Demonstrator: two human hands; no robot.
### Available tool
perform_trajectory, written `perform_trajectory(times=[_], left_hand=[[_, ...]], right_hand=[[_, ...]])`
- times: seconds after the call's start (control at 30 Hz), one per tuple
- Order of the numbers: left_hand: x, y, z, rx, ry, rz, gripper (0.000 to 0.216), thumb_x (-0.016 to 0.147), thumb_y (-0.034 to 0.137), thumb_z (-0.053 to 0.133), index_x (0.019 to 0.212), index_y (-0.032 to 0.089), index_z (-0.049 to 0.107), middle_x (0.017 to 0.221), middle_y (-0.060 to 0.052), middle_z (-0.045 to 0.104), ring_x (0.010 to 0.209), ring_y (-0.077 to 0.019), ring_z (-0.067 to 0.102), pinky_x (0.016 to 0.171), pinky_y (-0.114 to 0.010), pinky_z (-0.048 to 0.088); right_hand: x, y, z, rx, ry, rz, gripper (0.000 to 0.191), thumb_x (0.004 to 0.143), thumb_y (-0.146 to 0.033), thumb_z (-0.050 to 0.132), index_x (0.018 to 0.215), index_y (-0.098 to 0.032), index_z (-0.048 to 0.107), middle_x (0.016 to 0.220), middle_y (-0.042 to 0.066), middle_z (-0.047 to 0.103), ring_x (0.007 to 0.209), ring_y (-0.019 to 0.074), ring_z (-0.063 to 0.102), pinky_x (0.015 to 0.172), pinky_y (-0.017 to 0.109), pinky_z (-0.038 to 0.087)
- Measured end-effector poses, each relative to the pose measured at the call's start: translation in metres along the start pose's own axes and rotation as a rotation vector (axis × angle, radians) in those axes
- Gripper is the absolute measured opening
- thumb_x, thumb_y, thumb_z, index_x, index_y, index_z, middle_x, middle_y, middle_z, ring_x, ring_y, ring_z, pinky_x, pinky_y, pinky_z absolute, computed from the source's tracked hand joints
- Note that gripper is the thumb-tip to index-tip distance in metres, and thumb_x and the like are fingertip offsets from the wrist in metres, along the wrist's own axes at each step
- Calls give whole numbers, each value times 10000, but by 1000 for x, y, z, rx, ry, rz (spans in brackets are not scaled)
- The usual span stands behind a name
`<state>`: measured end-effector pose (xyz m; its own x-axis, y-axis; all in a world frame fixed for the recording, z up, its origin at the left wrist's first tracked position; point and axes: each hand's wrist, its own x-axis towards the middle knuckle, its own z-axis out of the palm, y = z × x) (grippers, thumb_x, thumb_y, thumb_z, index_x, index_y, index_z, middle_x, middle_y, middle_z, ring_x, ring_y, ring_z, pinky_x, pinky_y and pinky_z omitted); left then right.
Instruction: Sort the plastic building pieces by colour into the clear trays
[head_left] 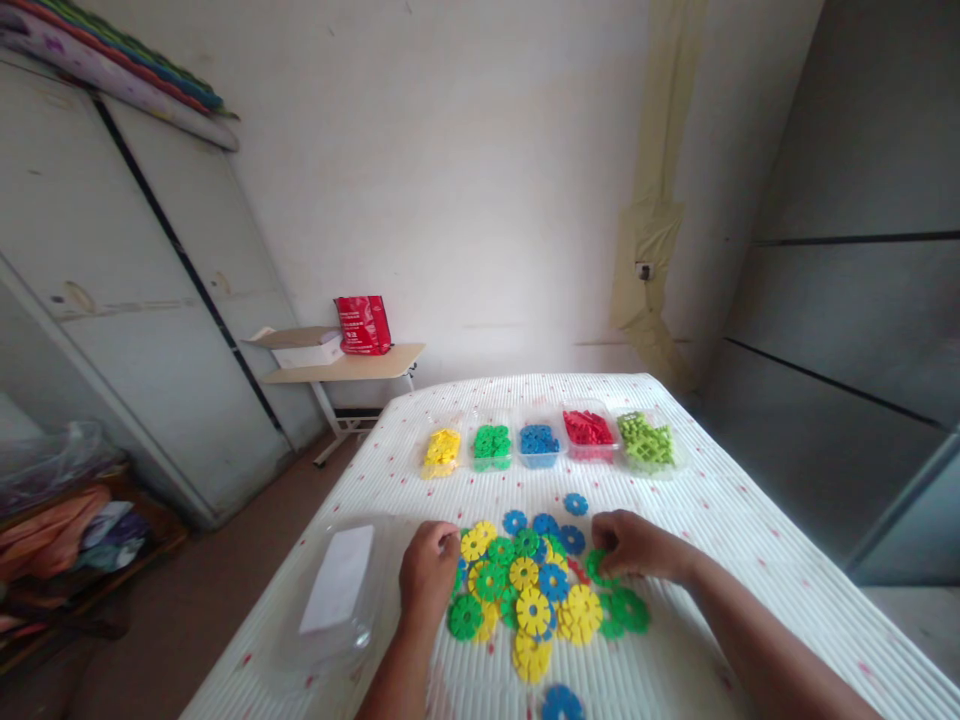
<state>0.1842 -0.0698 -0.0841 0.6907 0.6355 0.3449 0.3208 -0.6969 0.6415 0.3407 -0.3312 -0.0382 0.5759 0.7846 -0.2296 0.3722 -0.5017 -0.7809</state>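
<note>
A loose pile of notched plastic building discs in yellow, green, blue and a little red lies on the table in front of me, with a yellow disc (533, 611) near its middle. My left hand (429, 575) is at the pile's left edge, fingers curled in; whatever they may hold is hidden. At the right edge my right hand (637, 546) is closed with its fingertips on a green disc (597, 568). More green discs (628, 610) lie just below that hand. One blue disc (576, 504) lies apart beyond the pile, another blue disc (562, 703) at the near side.
Across the table stand clear tubs of sorted pieces: yellow (441, 452), green (492, 447), blue (539, 446), red (589, 434) and light green (647, 442). A clear plastic container (364, 632) with a white label sits left. A red bag (364, 325) rests on a side table (375, 362).
</note>
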Motion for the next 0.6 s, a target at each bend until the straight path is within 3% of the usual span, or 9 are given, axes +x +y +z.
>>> perform_trajectory(times=[0.1, 0.27, 0.4, 0.47, 0.6], left_hand=[[0, 1, 0, -4, 9, -21, 166, 738, 220, 462, 731, 199, 626, 780, -17, 643, 759, -152, 592, 717, -255, 448], [-1, 2, 0, 8, 6, -43, 155, 740, 211, 468, 738, 196, 623, 782, -14, 640, 748, -142, 589, 705, -238, 439], [-1, 0, 1, 18, 15, -31, 159, 747, 205, 463, 750, 191, 622, 781, -15, 631, 754, -142, 587, 713, -241, 435], [-1, -1, 1, 14, 17, -24, 159, 750, 202, 460, 749, 191, 618, 784, -15, 628, 757, -140, 586, 716, -241, 435], [-1, -2, 0, 0, 16, -17, 161, 754, 195, 456, 741, 188, 617, 775, -17, 624, 748, -138, 581, 712, -239, 437]], right_hand=[[4, -5, -3, 298, -53, 6, 199, 541, -214, 602, 641, -194, 431, 492, -95, 429, 395, 53, 382, 388, 189, 279], [44, -31, -1, 518, 161, -53, 281, 538, -272, 662, 715, -192, 458, 427, -105, 450, 348, 47, 368, 353, 177, 264], [94, -73, 5, 594, 388, -105, 285, 563, -264, 684, 726, -195, 460, 461, -95, 464, 365, 58, 428, 365, 191, 352], [114, -92, 7, 584, 439, -110, 243, 602, -219, 658, 758, -192, 473, 535, -64, 520, 426, 78, 512, 416, 209, 426], [125, -106, 7, 499, 518, -110, 186, 639, -143, 598, 795, -177, 502, 599, -25, 564, 451, 89, 554, 428, 204, 444]])
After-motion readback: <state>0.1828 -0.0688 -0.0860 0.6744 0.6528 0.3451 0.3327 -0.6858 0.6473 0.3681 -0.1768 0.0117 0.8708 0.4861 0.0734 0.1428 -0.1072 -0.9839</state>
